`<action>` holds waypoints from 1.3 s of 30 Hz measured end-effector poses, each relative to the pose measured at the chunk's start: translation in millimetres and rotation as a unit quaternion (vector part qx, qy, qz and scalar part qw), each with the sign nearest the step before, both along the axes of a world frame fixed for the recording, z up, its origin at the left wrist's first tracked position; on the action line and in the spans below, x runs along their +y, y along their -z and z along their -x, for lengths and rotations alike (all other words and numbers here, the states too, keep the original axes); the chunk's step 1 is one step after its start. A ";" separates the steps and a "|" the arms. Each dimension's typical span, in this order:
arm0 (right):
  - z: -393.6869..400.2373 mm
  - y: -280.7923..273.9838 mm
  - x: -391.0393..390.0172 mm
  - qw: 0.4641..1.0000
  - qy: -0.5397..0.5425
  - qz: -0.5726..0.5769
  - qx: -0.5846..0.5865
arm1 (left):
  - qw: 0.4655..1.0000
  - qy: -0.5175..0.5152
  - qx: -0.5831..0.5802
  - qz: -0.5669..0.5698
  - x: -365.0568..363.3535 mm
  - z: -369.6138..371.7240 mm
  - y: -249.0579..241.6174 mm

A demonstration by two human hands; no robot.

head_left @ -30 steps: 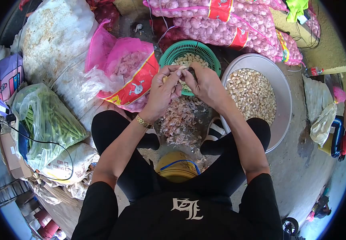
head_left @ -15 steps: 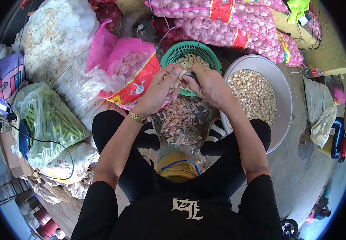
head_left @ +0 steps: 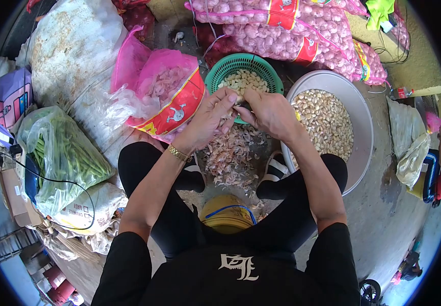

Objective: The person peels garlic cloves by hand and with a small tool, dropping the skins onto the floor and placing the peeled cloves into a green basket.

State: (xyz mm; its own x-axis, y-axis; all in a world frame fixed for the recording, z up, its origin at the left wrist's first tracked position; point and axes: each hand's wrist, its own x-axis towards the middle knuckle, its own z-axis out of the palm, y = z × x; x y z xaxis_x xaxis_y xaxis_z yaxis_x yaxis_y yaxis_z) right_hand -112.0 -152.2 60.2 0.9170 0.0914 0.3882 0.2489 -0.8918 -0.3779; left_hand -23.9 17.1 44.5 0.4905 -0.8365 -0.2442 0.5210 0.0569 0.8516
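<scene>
My left hand (head_left: 207,122) and my right hand (head_left: 267,112) meet over the near rim of a green plastic basket (head_left: 225,67) that holds garlic cloves. Both hands pinch a garlic clove (head_left: 233,103) between their fingertips; what else the right hand holds is hidden. A gold watch sits on my left wrist. A heap of pinkish garlic skins (head_left: 229,155) lies on the ground just below my hands, between my feet. To the right stands a large white bowl (head_left: 361,120) filled with peeled cloves.
An open pink bag of garlic skins (head_left: 167,92) lies left of the basket. Pink net sacks of garlic bulbs (head_left: 302,30) are stacked at the back. A clear bag of green beans (head_left: 60,155) and white sacks (head_left: 67,46) lie at the left. A yellow stool (head_left: 225,211) is under me.
Both hands have dropped slightly, from over the basket's middle toward its near rim, while still working the same clove. The rest stays where it was.
</scene>
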 end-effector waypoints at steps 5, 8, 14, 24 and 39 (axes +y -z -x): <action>3.9 1.8 -8.8 0.999 -0.042 0.012 0.022 | 0.999 0.048 0.005 -0.018 5.5 -3.4 -6.3; 5.5 3.2 -8.0 0.998 -0.055 0.025 0.021 | 0.994 0.102 -0.016 -0.026 7.6 -9.2 -10.3; 6.6 -0.5 -7.9 0.998 -0.037 0.038 0.046 | 0.995 0.082 -0.041 -0.047 3.7 -4.1 -6.7; 14.6 -3.4 14.4 0.983 -0.109 -0.044 0.138 | 0.998 -0.015 -0.051 -0.019 5.7 -18.5 6.5; 8.3 2.2 16.4 0.930 0.035 -0.363 0.051 | 0.997 -0.063 0.039 0.002 4.9 -14.5 3.1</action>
State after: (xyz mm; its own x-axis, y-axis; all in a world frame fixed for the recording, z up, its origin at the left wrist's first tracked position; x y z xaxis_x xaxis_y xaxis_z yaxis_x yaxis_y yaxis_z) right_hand -120.2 -135.7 57.9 0.9465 -0.2220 0.2344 0.1290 -0.4055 -0.9049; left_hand -9.4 22.0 41.5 0.5717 -0.7701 -0.2831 0.5741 0.1290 0.8085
